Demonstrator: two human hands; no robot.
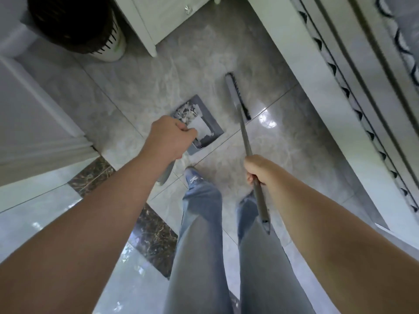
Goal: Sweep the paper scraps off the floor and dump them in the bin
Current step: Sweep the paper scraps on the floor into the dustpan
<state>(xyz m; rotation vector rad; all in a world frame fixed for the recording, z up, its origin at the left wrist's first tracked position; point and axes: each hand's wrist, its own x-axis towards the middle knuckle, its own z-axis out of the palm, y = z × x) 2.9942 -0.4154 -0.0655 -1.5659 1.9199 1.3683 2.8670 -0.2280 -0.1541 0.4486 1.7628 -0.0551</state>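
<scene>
The fingers of the left hand (169, 135) are curled tight round the handle of the grey plastic dustpan (199, 125), whose tray sits just beyond the knuckles; the handle's lower end pokes out under the wrist. In that tray lie the white paper scraps (195, 123), small shreds at the far end and a larger torn sheet nearer the fingers. The right hand (260, 169) is wrapped round the thin grey pole of the broom (238, 96), its dark-bristled head out ahead of the fingers on the pale marble-look floor tiles (172, 78), just right of the pan. No loose scraps show on the tiles, so sweeping looks finished and the carry seems under way. The round white slotted bin with a dark liner (74, 23) stands well ahead and left of the left fingers. Next, the pan likely must stay level until over the rim, then tip.
</scene>
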